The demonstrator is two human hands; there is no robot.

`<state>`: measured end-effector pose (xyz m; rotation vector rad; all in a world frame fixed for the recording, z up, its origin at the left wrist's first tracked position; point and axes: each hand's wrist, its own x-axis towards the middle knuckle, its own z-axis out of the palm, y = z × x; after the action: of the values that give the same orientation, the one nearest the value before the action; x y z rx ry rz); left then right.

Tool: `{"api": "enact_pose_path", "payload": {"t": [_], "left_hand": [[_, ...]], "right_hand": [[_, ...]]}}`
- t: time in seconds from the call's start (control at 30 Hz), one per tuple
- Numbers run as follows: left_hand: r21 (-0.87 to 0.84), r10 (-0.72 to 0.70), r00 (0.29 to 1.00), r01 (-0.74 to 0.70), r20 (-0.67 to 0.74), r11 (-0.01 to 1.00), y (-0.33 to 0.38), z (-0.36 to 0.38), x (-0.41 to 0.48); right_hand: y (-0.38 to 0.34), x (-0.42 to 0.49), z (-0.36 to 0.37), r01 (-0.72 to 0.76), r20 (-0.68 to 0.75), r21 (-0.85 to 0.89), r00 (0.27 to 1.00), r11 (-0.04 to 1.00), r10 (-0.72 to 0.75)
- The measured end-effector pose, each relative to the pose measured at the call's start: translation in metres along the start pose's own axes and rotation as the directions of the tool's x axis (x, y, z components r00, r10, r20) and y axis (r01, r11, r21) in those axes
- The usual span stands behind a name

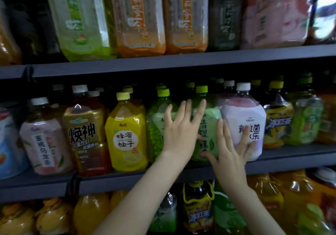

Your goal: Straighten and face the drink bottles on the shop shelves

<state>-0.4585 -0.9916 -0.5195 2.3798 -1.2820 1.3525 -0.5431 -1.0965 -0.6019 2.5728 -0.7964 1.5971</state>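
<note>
Both hands are open near the centre of the frame, fingers straight and spread, gripping nothing. The left hand [179, 134] lies flat across two green bottles, covering part of the left green bottle [154, 129] and of the right green bottle [209, 123]. The right hand [231, 154], lower and further right, presses its fingers on the label of the white bottle [241, 114], with its thumb on the right green bottle's lower part. Along the middle shelf [127, 182] from the left of the frame stand a pink bottle [43, 143], a brown bottle [85, 131] and a yellow bottle [127, 134], labels outward, then the two green ones and the white bottle. All stand at the shelf's front edge.
</note>
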Motion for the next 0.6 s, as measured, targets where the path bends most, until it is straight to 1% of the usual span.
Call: {"api": "enact_pose_path", "payload": {"t": [0.1, 0.2, 0.23, 0.3, 0.33, 0.4, 0.47, 0.53, 0.6], "left_hand": [[0.008, 0.008, 1.0, -0.008, -0.022, 1.0, 0.0, -0.004, -0.012], [-0.055, 0.028, 0.995, -0.033, -0.093, 0.998, -0.012, -0.018, -0.041], [-0.086, -0.004, 0.993, -0.006, -0.12, 0.996, -0.021, -0.025, -0.052], [-0.16, -0.132, 0.981, 0.109, -0.145, 0.981, -0.046, -0.037, -0.077], [-0.196, -0.21, 0.967, 0.18, -0.146, 0.964, -0.061, -0.043, -0.089], [-0.24, -0.36, 0.92, 0.32, -0.152, 0.917, -0.097, -0.051, -0.114], [-0.265, -0.49, 0.856, 0.44, -0.166, 0.858, -0.137, -0.058, -0.135], [-0.271, -0.574, 0.801, 0.522, -0.169, 0.809, -0.181, -0.061, -0.15], [-0.293, -0.609, 0.783, 0.556, -0.129, 0.777, -0.224, -0.063, -0.155]], "right_hand": [[-0.007, -0.003, 0.001, -0.049, -0.012, -0.021, 0.999, 0.999, 0.049], [-0.025, -0.009, -0.009, -0.121, 0.006, 0.089, 0.993, 0.989, 0.121], [-0.035, -0.012, -0.014, -0.151, -0.005, 0.152, 0.988, 0.977, 0.154], [-0.066, -0.019, -0.025, -0.168, -0.041, 0.301, 0.981, 0.939, 0.188], [-0.085, -0.023, -0.029, -0.134, -0.058, 0.369, 0.984, 0.92, 0.167], [-0.124, -0.031, -0.034, -0.003, -0.088, 0.46, 0.995, 0.888, 0.049], [-0.164, -0.038, -0.032, 0.098, -0.063, 0.532, 0.995, 0.841, -0.077], [-0.2, -0.04, -0.024, 0.137, -0.021, 0.608, 0.987, 0.782, -0.158], [-0.232, -0.036, -0.013, 0.143, -0.013, 0.652, 0.984, 0.745, -0.177]]}}
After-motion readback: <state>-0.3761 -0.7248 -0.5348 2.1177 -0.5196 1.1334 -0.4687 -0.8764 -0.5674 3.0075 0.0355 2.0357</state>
